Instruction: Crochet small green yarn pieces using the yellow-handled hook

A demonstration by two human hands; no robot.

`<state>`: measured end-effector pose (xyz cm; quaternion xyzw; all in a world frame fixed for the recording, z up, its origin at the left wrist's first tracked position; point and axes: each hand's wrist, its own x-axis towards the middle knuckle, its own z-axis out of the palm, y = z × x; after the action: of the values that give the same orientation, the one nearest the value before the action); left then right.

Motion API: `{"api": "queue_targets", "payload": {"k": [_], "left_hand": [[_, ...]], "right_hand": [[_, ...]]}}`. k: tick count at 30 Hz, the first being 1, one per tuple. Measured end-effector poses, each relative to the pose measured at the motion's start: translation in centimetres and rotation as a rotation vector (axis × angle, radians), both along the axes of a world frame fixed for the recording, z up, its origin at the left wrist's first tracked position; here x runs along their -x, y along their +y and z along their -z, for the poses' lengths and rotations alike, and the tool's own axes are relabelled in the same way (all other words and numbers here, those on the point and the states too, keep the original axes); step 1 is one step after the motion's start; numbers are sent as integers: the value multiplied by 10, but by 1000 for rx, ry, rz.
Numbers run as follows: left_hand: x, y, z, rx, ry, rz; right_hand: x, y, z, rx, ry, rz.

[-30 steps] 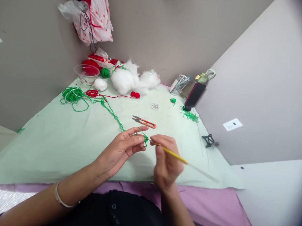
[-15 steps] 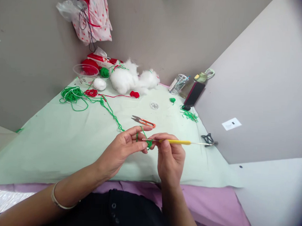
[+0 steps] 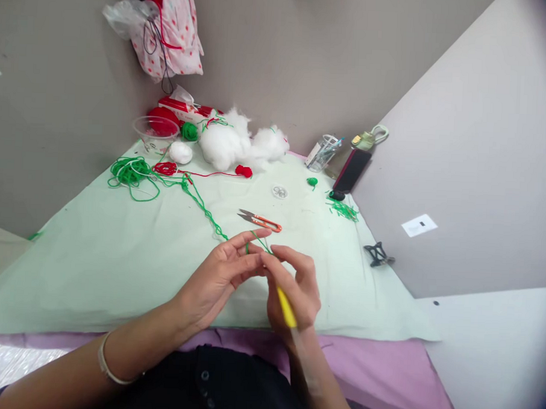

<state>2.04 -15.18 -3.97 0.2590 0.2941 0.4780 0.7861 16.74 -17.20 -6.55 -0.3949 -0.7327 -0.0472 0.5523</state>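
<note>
Both forearms reach in over the desk's near edge, the left one wearing a bangle. The left hand [image 3: 220, 274] has its index finger stretched out and its thumb meeting the fingertips of the right hand [image 3: 294, 287], which is curled; its lower fingers seem folded under, though they're partly hidden.

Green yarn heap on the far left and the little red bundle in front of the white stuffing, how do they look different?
The green yarn heap spreads in loose, messy loops, while the red bundle is compact. The heap is clearly larger than the bundle. White strands show among the heap's green loops; the bundle looks all red. Both lie on the pale green cloth.
</note>
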Motion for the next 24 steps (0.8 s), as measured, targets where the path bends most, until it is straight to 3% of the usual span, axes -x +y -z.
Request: {"api": "queue_targets", "payload": {"k": [4,6,9,15,21,24], "left_hand": [[2,2,1,52,-59,21],[3,1,0,14,-41,3],[2,-2,-2,-65,6,16],[3,-1,-3,-157,112,38],[4,3,-5,-145,160,0],[5,3,-4,-146,187,-17]], "right_hand": [[-1,2,-10,250,483,-171],[-2,5,-13,345,618,-263],[0,8,-12,413,634,-341],[-1,6,-8,477,636,-339],[-5,13,-13,578,830,-466],[-6,11,-14,565,780,-421]]}}
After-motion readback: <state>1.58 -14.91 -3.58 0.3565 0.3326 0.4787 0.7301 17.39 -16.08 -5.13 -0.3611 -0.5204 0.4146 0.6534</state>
